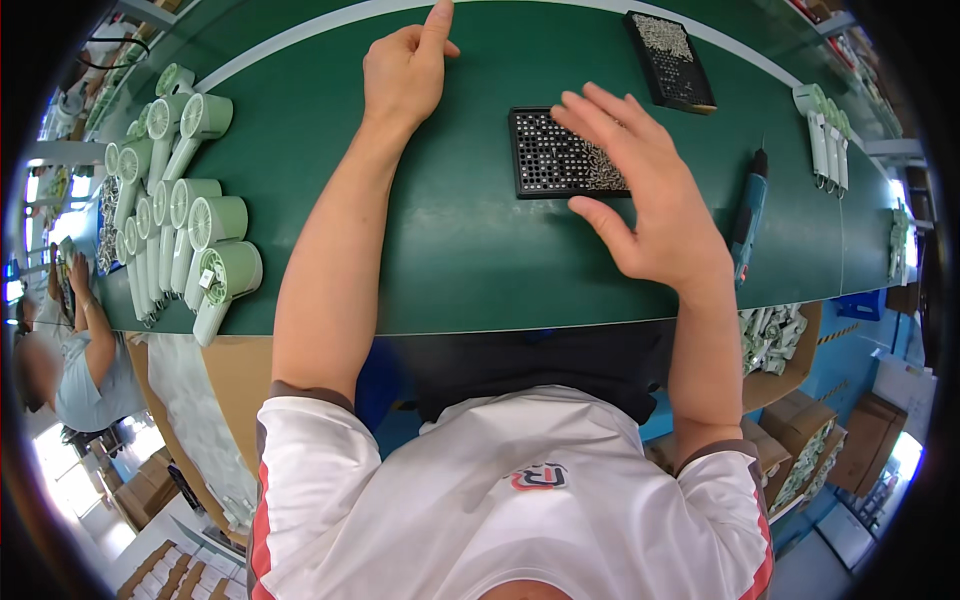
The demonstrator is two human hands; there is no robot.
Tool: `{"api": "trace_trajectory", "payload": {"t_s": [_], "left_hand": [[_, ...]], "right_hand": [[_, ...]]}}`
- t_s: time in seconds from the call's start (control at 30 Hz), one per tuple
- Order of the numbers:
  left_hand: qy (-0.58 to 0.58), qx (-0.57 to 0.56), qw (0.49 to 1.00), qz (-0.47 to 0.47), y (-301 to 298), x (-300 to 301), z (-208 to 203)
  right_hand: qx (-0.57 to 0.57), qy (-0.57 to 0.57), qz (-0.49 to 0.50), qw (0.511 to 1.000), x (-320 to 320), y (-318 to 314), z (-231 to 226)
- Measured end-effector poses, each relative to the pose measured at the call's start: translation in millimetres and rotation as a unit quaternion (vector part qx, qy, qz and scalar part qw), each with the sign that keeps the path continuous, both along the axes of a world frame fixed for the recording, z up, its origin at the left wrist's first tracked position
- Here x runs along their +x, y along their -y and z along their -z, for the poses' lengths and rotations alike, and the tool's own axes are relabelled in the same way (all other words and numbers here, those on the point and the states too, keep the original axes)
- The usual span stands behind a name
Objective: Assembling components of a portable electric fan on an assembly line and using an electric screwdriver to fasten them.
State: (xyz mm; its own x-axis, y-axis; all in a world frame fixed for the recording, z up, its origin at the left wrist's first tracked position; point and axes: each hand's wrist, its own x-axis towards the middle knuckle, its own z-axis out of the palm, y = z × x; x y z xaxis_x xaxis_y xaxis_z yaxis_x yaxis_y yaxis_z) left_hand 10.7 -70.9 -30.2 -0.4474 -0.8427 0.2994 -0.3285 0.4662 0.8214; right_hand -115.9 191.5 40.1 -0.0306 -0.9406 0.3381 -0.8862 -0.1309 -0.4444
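A: Where's the right hand point(640, 190)?

B: Flat and spread, fingers splayed, gripping nothing. Its fingertips rest over the right part of a black perforated tray point(555, 152) holding small silvery screws, near the middle of the green surface point(470, 250).

A: And the left hand point(405, 70)?

B: At eleven o'clock from that tray, well apart from it. Loosely curled, index finger pointing away toward the white stripe at the surface's far edge; it holds nothing.

A: What else lies about?

B: A second black screw tray point(670, 60) at one o'clock. A teal electric screwdriver point(748, 215) just right of the right hand, at three o'clock. Pale green handheld fans point(185, 215) are heaped at nine o'clock, with a few more fans point(825, 135) at two o'clock.
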Motion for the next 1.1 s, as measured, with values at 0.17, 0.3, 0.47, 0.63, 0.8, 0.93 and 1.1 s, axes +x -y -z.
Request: {"api": "trace_trajectory", "payload": {"t_s": [0.17,0.3,0.47,0.63,0.8,0.93,1.1], "left_hand": [[0.006,0.006,1.0,0.001,-1.6,0.7,-1.4],[-0.003,0.016,1.0,0.008,-1.6,1.1,-1.8],[0.0,0.018,1.0,0.003,-1.8,0.0,-2.6],[-0.005,0.015,1.0,0.003,-1.3,0.7,-0.7],[0.0,0.017,1.0,-0.001,-2.2,0.2,-2.0],[-0.001,0.017,1.0,0.0,-1.5,0.9,-0.7],[-0.005,0.027,1.0,0.006,-0.8,-0.8,-0.8]], "right_hand": [[0.003,-0.004,-0.022,1.0,9.4,4.0,9.3],[0.001,-0.032,0.01,0.999,5.3,1.5,10.9],[-0.062,-0.007,0.026,0.998,3.9,3.6,10.0],[-0.047,-0.013,0.015,0.999,14.2,7.4,12.1],[-0.044,-0.018,0.02,0.999,12.8,4.8,16.6],[-0.037,-0.013,0.023,0.999,13.4,3.3,15.6],[-0.07,-0.039,0.117,0.99,6.1,-0.2,23.9]]}}
